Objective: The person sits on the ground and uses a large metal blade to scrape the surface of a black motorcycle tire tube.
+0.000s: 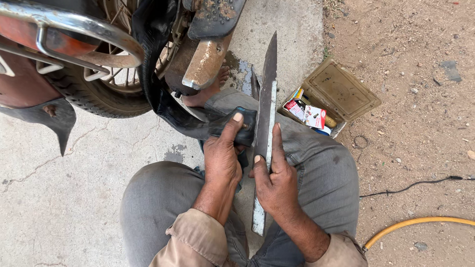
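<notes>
The black rubber tube (198,123) hangs out of the wheel (99,84) and runs down across the person's lap, where its folded end lies against a long flat metal blade (265,128). The left hand (222,158) clamps the tube's end, thumb pressed flat on top. The right hand (277,178) grips the blade at its middle, forefinger stretched along the flat; the blade is dull grey, pitted and worn, tapering to a dark point near the top edge of the concrete floor (74,198) and ending blunt between the knees. The tube is smooth, limp and matt. A rusty footrest (205,62) and a chrome guard (84,34) crowd in above it, and a bare foot (210,91) shows beneath. Grey trousers (321,168) are creased and dusty. Right of the knee, on the dirt (410,123), sits an open metal box (331,96) with coloured packets. A yellow hose (415,225) and a thin black cable (410,185) cross the dirt.
</notes>
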